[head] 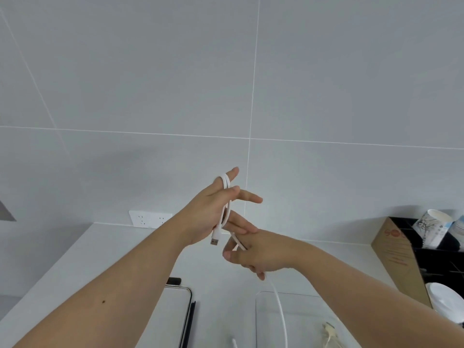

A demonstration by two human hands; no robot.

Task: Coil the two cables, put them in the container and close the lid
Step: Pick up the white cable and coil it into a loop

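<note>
A white USB cable [227, 197] is looped over the spread fingers of my left hand [213, 212], raised in front of the tiled wall; its USB plug [215, 238] hangs below the palm. My right hand [256, 249] pinches the same cable just under the left hand. The cable's loose length [281, 312] trails down over a clear container [266, 330] on the counter. A second, beige cable end [330, 334] lies in or on the container. A white lid-like tray with a dark rim [187, 305] sits to the left of it.
A white counter [113, 249] runs below a grey tiled wall with a double socket [150, 219]. At the right stand a cardboard box [399, 259], a black divided rack [442, 262] with paper cups [431, 229] and a white plate [444, 297].
</note>
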